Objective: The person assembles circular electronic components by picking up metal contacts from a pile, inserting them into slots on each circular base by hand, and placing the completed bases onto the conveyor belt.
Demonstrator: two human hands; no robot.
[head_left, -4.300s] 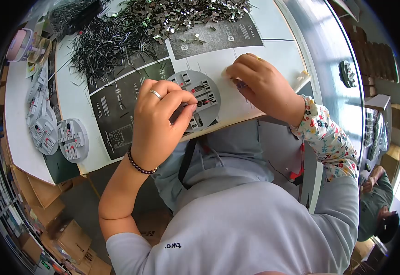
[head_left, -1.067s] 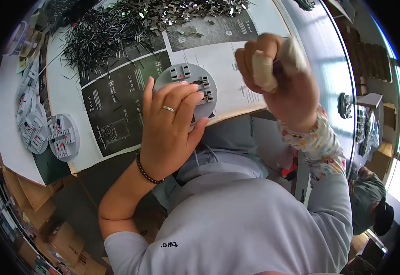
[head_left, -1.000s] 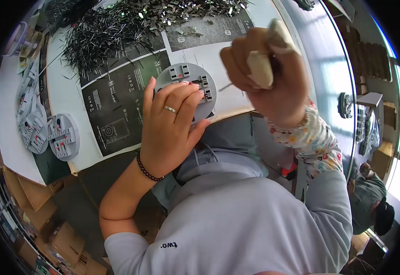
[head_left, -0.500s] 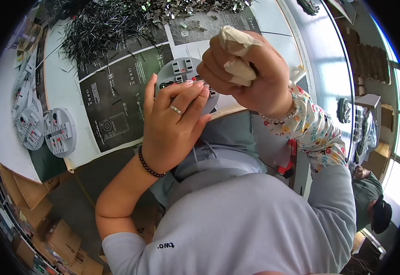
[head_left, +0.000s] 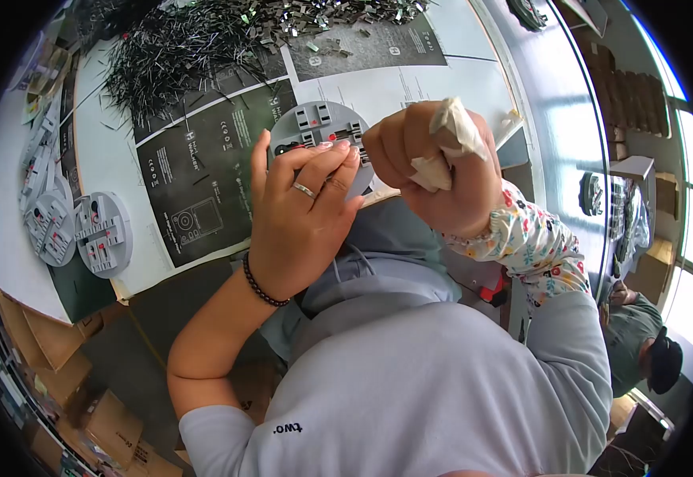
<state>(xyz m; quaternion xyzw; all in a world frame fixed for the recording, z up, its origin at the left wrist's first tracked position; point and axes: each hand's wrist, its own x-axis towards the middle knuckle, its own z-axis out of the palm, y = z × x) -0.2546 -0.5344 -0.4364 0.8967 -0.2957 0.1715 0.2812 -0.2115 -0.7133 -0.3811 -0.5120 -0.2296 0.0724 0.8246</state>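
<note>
A grey round fixture with slots, black parts and small red bits lies near the table's front edge. My left hand, with a ring and a dark beaded bracelet, rests over its near part, fingers stretched and fingertips touching the parts on it. Right beside those fingertips is my right hand, curled into a fist over the fixture's right edge. Pale tape wraps some of its digits. Whatever this fist holds, if anything, is hidden by the fingers. Part of the fixture is covered by both hands.
A heap of thin dark metal strips and small shiny clips spreads at the back. Two more round fixtures sit at the left. Black printed sheets cover the table. At the far right another person is seen.
My right fist has come down and a little to the right, close to the left fingertips, showing more of the fixture. My left hand stays in nearly the same place.
</note>
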